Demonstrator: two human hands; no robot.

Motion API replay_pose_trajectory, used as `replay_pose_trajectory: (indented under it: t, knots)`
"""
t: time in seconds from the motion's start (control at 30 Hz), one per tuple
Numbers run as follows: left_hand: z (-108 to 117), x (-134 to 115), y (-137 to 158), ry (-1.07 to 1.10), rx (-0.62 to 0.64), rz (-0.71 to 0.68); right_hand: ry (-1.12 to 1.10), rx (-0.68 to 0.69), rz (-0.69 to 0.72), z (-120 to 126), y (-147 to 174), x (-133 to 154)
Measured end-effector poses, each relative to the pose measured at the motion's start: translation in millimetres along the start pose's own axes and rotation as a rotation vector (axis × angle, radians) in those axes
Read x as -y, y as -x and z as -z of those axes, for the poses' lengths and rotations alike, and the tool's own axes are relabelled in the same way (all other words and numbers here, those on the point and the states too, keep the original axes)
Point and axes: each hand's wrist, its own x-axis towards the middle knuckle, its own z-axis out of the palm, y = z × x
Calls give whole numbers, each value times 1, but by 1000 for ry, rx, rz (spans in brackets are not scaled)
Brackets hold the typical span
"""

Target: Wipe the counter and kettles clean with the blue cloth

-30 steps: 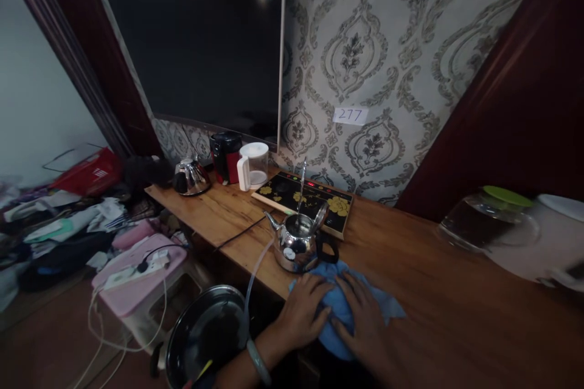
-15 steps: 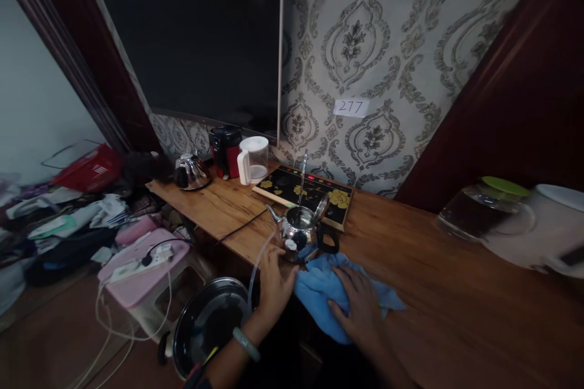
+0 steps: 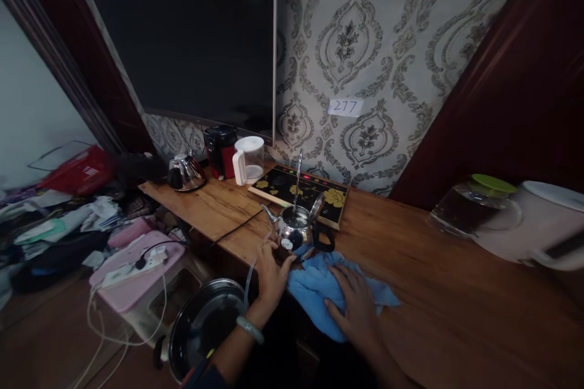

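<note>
A small shiny metal kettle (image 3: pixel 292 232) with a black handle stands at the table's front edge, its lid tipped up. A thin glossy upright streak, rod or water I cannot tell, rises from its opening. My left hand (image 3: pixel 272 273) is at the kettle's lower left, thumb and fingers apart. A clear tube (image 3: pixel 249 282) runs up behind those fingers; whether they grip it is unclear. My right hand (image 3: pixel 353 304) lies spread over a crumpled blue cloth (image 3: pixel 312 298), which hangs over the edge beside the kettle.
Behind the kettle lies a black panel with gold flowers (image 3: pixel 278 183). A white-lidded jug (image 3: pixel 250 161), a red-black appliance (image 3: pixel 220 152) and another metal kettle (image 3: pixel 185 173) stand left. A green-lidded glass pot (image 3: pixel 469 206) is right. Below sit a dark pan (image 3: pixel 207 316) and pink stool (image 3: pixel 132 292).
The view has shifted slightly, moving the scene a little to the left. My left hand's fingers have edged up along the tube. My right hand stays on the blue cloth.
</note>
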Motion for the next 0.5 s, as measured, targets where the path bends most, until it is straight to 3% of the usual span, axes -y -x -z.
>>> replay_pose_trajectory:
  t: [0.5]
  knots:
    - [-10, 5, -5, 45, -15, 1, 1, 12, -23, 2, 0, 2]
